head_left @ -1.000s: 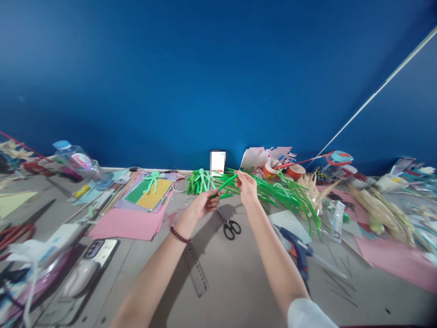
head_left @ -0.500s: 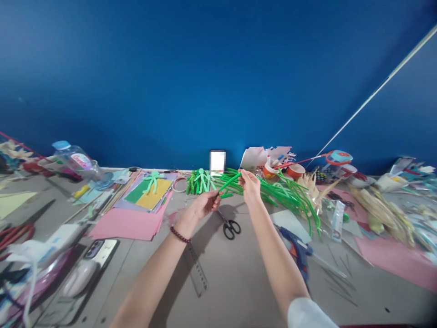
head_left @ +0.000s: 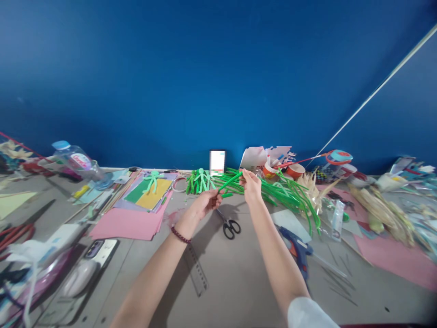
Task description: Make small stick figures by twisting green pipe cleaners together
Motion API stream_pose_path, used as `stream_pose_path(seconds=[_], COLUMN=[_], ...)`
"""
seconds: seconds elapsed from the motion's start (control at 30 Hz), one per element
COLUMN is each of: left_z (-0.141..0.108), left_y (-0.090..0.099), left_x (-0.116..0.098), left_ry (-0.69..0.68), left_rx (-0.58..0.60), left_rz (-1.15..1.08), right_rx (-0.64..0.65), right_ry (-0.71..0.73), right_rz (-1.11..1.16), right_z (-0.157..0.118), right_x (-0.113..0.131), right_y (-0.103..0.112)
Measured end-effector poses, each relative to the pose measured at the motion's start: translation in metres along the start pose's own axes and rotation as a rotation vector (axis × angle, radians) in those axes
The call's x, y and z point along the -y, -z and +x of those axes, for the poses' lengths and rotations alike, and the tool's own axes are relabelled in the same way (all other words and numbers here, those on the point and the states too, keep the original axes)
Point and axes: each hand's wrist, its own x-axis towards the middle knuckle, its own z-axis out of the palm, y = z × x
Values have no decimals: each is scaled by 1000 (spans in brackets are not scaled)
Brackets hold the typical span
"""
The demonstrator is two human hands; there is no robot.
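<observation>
A green pipe cleaner (head_left: 231, 181) stretches slantwise between my two hands above the table. Its lower left end is pinched in my left hand (head_left: 207, 202), which wears a beaded bracelet at the wrist. My right hand (head_left: 251, 186) grips the upper right end between thumb and fingers. Behind and to the right lies a bundle of long green pipe cleaners (head_left: 283, 193). Several small green pipe-cleaner figures (head_left: 200, 181) are grouped just left of my hands. Black-handled scissors (head_left: 232, 229) rest below my hands, their blades partly hidden by my left hand.
A clear ruler (head_left: 198, 271) lies beside my left forearm. Right of my right forearm is a blue glue gun (head_left: 297, 250). Pink paper (head_left: 128, 223) and coloured sheets are stacked at left, near a phone (head_left: 105, 250) and a plastic bottle (head_left: 78, 159). A lit screen (head_left: 217, 161) leans against the blue wall.
Both hands have shifted very slightly to the right with the pipe cleaner still held between them. Nothing else has visibly moved.
</observation>
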Motion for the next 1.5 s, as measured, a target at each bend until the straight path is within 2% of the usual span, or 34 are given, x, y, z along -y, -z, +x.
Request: stream_pose_path(seconds=[0.2,0.4,0.53,0.63,0.77,0.9,1.07,1.13,1.27,1.33,1.5], left_z=[3,5,4,1,-4,-7,-9,-10,-10,-9,-6], left_y=[3,5,5,7,4,-2,-8,-10,-12,-10,-3], left_x=[1,2,1,-1,-5,-7,-5,-6,-7,-7,-6], left_ry=[29,48,14,-42,-115,-250,-354,-376,-399,-381,-395], left_rx=[-7,-48,4,61,81,18,82,65,-58,-72,-88], left_rz=[-113,-114,-49,98,335,506,547,561,645,657,773], right_rx=[7,-2,-22,-19,74,185,344,373,406,448,650], right_ry=[11,6,13,-7,-36,-110,-177,-175,-126,-86,113], right_rz=[-28,-10,-14,-20,-41,-127,-218,-217,-233,-287,-514], right_z=[1,1,1,1,-2,-12,-26,-30,-32,-30,-26], right_x=[-4,-3,-2,-1,2,2,-10,-14,-13,-10,1], right_y=[1,1,0,1,0,-7,-19,-22,-22,-20,-11])
